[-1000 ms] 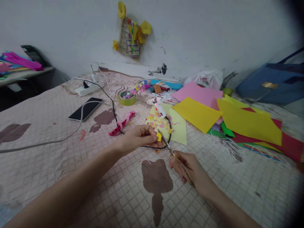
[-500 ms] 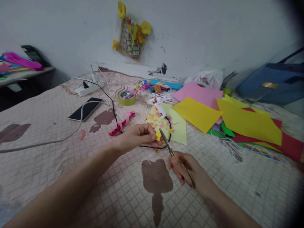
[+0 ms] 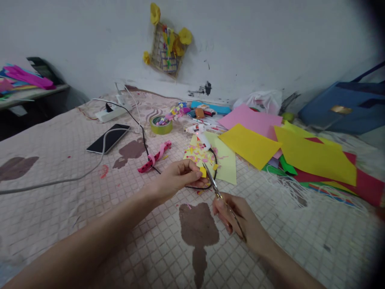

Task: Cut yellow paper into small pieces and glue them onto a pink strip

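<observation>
Across the cloth-covered tabletop: yellow craft sheet right of a pale-yellow sheet, left hand and right hand just in front. Right hand gripping scissors, blades angled up-left. White glue gun at pale sheet's far end. Smallest: yellow piece, pinched in left thumb and fingers beside blades, contact unclear
</observation>
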Motion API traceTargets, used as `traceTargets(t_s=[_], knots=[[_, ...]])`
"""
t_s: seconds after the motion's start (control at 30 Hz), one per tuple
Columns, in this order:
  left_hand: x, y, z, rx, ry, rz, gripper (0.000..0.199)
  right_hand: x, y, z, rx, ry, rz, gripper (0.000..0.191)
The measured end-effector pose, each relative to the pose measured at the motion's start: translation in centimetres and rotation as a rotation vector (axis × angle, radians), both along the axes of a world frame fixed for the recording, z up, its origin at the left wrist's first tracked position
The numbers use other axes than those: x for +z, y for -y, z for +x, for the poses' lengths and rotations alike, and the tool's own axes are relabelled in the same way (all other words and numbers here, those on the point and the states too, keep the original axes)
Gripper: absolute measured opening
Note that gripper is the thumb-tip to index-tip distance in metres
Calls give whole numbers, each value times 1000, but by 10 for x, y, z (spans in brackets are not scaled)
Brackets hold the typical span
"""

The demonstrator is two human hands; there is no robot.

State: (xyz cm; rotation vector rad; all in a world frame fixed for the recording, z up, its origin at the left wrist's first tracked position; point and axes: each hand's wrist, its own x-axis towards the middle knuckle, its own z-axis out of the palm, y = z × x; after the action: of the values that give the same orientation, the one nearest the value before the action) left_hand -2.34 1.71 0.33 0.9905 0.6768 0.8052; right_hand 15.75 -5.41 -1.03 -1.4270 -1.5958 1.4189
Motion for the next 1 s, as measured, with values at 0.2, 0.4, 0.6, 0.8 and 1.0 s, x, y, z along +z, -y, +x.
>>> traceTargets(t_s=[0.2, 0.4, 0.6, 0.8, 1.0], knots=[[-1, 1, 2, 11, 9, 9, 19, -4, 0, 0, -14, -12, 11, 47], [-4, 2, 2, 33, 6, 28, 21, -5, 0, 1, -21, -6, 12, 45], [-4, 2, 3, 44, 7, 35, 22, -3, -1, 0, -25, 21, 63, 47], [-4, 2, 2, 41, -3, 37, 21, 1, -1, -2, -27, 43, 81, 48], [-6, 2, 2, 32, -8, 54, 19, 0, -1, -3, -73, -36, -17, 49]])
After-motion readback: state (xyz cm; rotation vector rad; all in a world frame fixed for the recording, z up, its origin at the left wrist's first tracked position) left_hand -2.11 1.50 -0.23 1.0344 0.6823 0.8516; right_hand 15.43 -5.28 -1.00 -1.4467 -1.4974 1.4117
